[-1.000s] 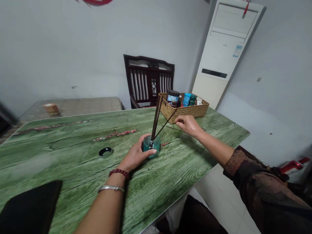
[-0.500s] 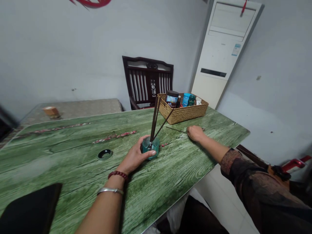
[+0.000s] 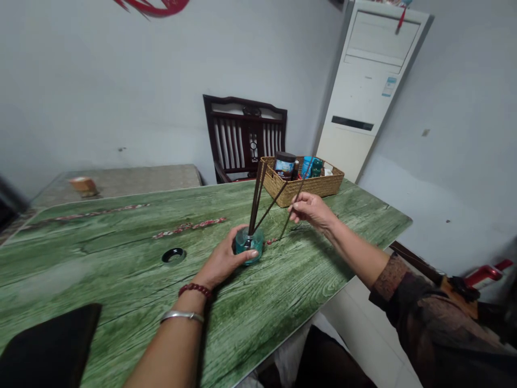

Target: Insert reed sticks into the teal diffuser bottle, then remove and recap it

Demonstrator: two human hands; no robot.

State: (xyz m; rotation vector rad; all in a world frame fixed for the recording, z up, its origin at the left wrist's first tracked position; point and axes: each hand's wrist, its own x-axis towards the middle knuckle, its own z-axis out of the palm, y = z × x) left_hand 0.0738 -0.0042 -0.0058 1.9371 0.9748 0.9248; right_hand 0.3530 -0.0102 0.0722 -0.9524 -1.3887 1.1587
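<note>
A small teal glass bottle (image 3: pixel 247 243) stands on the green wood-grain table (image 3: pixel 121 269), with several dark reed sticks (image 3: pixel 257 200) fanning up out of its neck. My left hand (image 3: pixel 224 261) is wrapped round the bottle's near side. To the right, my right hand (image 3: pixel 313 211) is raised above the table and pinches one thin dark reed stick (image 3: pixel 298 196), which slants up toward the basket.
A woven basket (image 3: pixel 321 185) with jars and bottles stands at the table's far right edge. A black round cap (image 3: pixel 174 254) lies left of the bottle. A black flat object (image 3: pixel 44 345) covers the near left corner. A dark wooden chair (image 3: pixel 244 137) and a white floor air conditioner (image 3: pixel 369 86) stand behind.
My right hand went down flat onto the table to a loose stick, then rose with that stick pinched in its fingers. My left hand stayed on the bottle.
</note>
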